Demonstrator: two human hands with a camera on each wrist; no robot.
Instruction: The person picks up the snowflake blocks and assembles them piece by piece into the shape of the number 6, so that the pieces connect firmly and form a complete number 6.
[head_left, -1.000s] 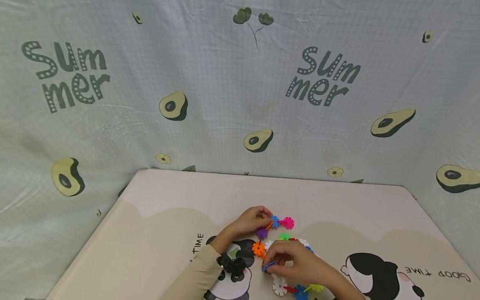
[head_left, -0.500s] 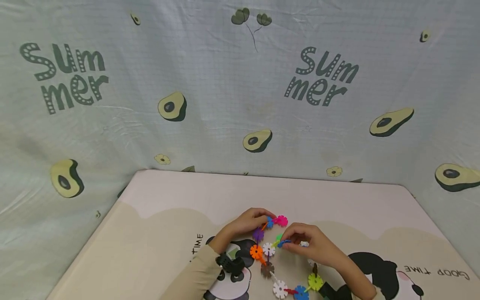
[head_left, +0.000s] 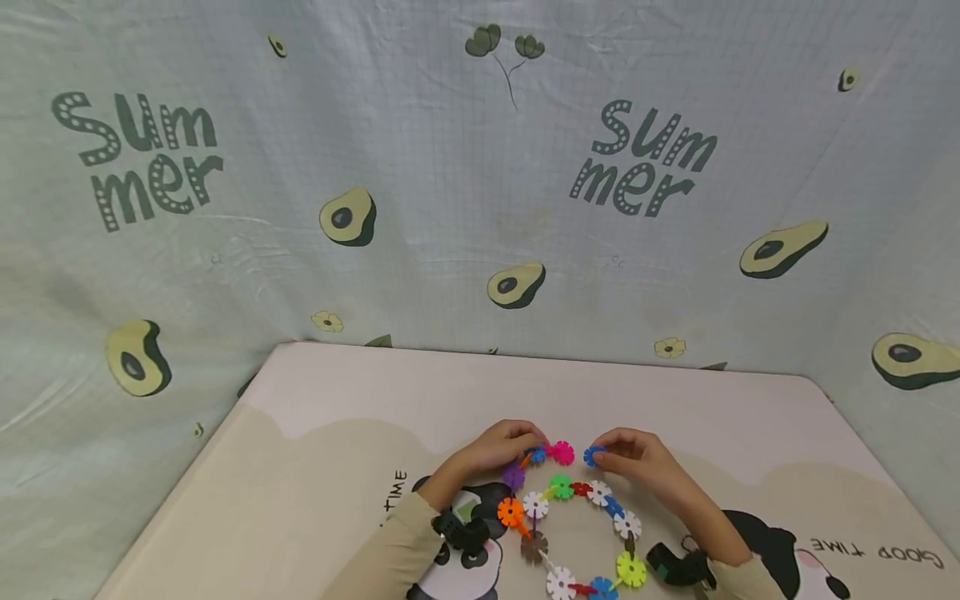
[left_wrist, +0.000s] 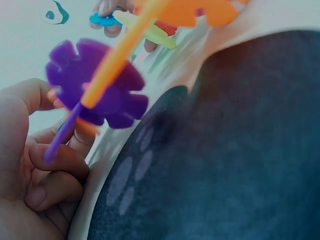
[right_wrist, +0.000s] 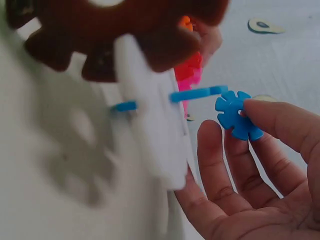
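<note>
My right hand (head_left: pixel 643 462) pinches a blue notched snowflake disc (head_left: pixel 593 455) between thumb and fingers; the right wrist view shows this disc (right_wrist: pixel 234 115) by the thumb tip. A small gap parts it from the pink disc (head_left: pixel 562 452) at the end of a linked strand. My left hand (head_left: pixel 498 447) holds that strand near another blue disc (head_left: pixel 537 454), its fingertips partly hidden. Below, the strand runs through a purple disc (head_left: pixel 513 476) and an orange disc (head_left: pixel 511 512). It joins a ring of linked discs, including a green one (head_left: pixel 561 486) and a yellow one (head_left: pixel 631 569).
The ring lies on a pale mat (head_left: pixel 337 483) printed with a panda (head_left: pixel 461 567) and a dark-haired figure (head_left: pixel 761 542). Black wrist straps (head_left: pixel 459 528) sit on both forearms. A patterned cloth (head_left: pixel 420 167) hangs behind the mat.
My right hand has carried the blue disc from over the ring's left side up and right, to beside the pink disc. More of the ring shows. My left hand has stayed on the strand.
</note>
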